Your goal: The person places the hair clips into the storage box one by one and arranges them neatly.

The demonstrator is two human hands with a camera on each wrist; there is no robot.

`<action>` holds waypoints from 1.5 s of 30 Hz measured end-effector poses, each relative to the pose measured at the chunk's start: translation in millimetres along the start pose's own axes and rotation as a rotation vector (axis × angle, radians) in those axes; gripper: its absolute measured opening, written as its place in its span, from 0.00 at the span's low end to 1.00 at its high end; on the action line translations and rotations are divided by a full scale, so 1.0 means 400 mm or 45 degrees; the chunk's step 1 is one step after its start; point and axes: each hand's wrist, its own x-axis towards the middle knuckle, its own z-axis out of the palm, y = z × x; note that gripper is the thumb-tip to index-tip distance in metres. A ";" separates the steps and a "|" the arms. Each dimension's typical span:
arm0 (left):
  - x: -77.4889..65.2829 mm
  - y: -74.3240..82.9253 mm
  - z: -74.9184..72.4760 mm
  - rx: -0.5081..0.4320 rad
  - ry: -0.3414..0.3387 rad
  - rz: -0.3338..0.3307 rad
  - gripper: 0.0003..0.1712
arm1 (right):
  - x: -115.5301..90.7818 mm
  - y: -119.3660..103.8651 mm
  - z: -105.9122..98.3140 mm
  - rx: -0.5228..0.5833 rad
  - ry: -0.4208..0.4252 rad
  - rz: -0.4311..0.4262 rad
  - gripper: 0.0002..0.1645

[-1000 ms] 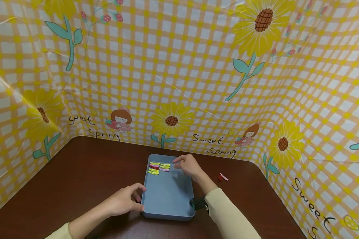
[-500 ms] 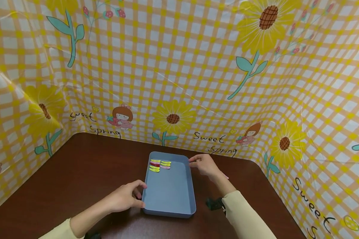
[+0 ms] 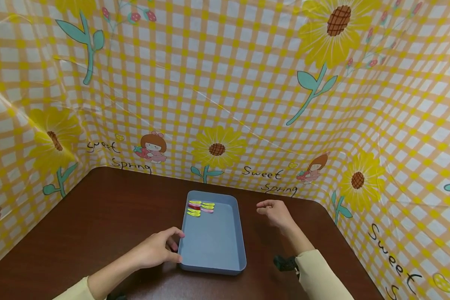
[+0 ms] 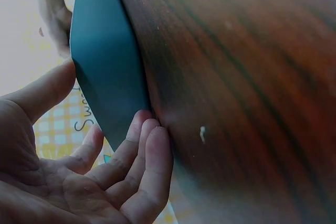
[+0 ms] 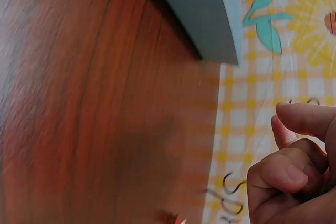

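A grey-blue tray (image 3: pixel 213 241) lies on the dark wooden table. Snap hair clips (image 3: pixel 194 212), several of them yellow, pink and red, lie in two columns at its far left. My left hand (image 3: pixel 157 249) touches the tray's left wall; in the left wrist view its thumb is at the rim and its fingers rest against the lower side. To the right of the tray, my right hand (image 3: pixel 278 214) hovers above the table with bent fingers and nothing visible between them. At the bottom of the right wrist view, a red and pink piece (image 5: pixel 172 217) shows only in part.
A checked yellow-and-white cloth (image 3: pixel 225 104) with sunflowers stands as walls behind and on both sides of the dark table (image 3: pixel 127 208). A black band (image 3: pixel 285 263) sits at the right wrist. A small whitish speck (image 4: pixel 203 134) lies on the table beside the left hand.
My right hand has moved from above the tray's far right corner, over its rim, to the table on the right. The left hand stays at the tray's wall.
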 end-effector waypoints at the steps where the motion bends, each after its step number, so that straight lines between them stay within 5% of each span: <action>1: 0.000 0.000 0.000 0.000 0.003 0.002 0.33 | 0.001 0.009 -0.007 0.006 0.017 0.004 0.18; 22: 0.007 -0.001 0.024 0.003 -0.028 -0.008 0.33 | -0.002 0.284 -0.096 0.270 0.293 0.226 0.27; 31: 0.014 0.007 0.015 0.027 -0.012 0.003 0.34 | -0.001 0.290 -0.118 0.354 0.293 0.246 0.28; 45: 0.000 0.005 0.002 0.036 -0.009 -0.027 0.34 | 0.008 0.275 -0.099 0.285 0.323 0.265 0.26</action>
